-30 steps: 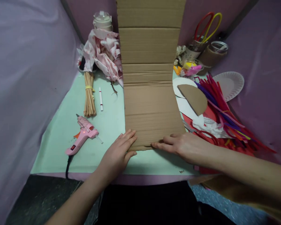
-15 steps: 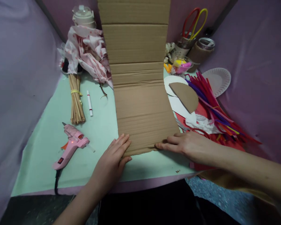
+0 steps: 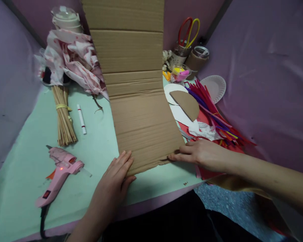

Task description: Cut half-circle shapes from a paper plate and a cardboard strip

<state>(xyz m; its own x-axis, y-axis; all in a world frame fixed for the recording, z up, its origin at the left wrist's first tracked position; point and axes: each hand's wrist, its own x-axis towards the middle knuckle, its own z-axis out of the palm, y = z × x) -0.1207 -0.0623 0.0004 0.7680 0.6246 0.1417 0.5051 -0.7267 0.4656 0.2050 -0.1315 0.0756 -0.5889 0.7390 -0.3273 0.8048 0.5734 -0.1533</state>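
A long creased sheet of brown cardboard [image 3: 138,101] lies on the mint-green table top [image 3: 22,168] and bends up against the back wall. My left hand [image 3: 117,174] rests with fingers together on the sheet's near left corner, thumb at its edge. My right hand [image 3: 200,154] lies at the near right corner, its fingertips at the sheet's edge. Neither hand lifts the sheet.
A pink glue gun [image 3: 59,174] with a black cord lies left, beyond it a bundle of wooden sticks [image 3: 63,117] and a white marker [image 3: 81,119]. Crumpled pink cloth [image 3: 70,60] sits back left. Right are pipe cleaners [image 3: 212,111], a cardboard half-disc [image 3: 185,104], paper plates [image 3: 214,87] and cups with scissors [image 3: 188,33].
The view has swung to the right and down, so everything sits further left in the picture. Both hands stay at the cardboard's near corners.
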